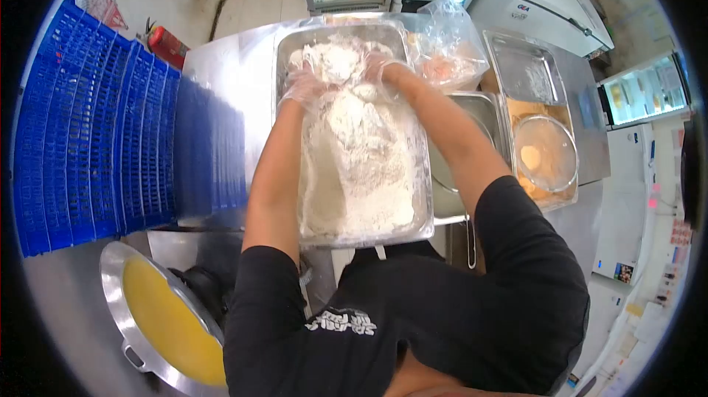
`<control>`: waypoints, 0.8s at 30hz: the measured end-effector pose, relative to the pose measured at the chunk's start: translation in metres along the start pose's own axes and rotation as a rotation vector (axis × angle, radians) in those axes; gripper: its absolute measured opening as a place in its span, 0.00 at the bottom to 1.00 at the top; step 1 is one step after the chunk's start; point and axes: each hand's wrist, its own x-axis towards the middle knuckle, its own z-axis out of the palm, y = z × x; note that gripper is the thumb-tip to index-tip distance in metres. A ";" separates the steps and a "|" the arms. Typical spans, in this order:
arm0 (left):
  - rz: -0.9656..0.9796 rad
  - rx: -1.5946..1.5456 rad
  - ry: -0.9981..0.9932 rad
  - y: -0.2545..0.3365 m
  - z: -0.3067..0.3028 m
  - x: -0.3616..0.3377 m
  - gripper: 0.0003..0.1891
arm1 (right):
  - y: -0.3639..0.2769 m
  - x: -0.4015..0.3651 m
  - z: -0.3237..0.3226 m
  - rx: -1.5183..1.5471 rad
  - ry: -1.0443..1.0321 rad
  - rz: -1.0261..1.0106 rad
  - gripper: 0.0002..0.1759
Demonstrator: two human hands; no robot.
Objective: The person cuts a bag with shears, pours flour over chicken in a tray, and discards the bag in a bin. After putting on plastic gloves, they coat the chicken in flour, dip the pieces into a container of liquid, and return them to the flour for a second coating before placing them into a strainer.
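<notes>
- I find the gloved left hand (306, 87) and right hand (377, 67) with fingers obscured by flour (380, 194); I cannot tell their grip.
- I read "GEA" on the white freezer (535, 17); shirt lettering (343, 322) is unclear.
- The flour tray (428, 229) lies on the worktop (225, 72), long axis pointing away from the wearer (442, 286).

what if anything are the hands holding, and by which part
The left hand and right hand sit either side of a floury heap in the tray; whether they hold any of it, and where, cannot be told.
</notes>
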 end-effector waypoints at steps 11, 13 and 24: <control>0.224 -0.246 -0.319 0.001 -0.041 -0.051 0.17 | -0.048 -0.018 -0.021 -0.249 -0.100 -0.383 0.09; 0.707 -0.233 -0.382 -0.043 -0.005 -0.001 0.17 | -0.043 -0.029 -0.022 -0.008 -0.128 -0.294 0.09; 0.435 -0.498 -0.277 -0.028 0.021 -0.052 0.32 | -0.018 -0.051 -0.008 0.132 -0.068 -0.217 0.10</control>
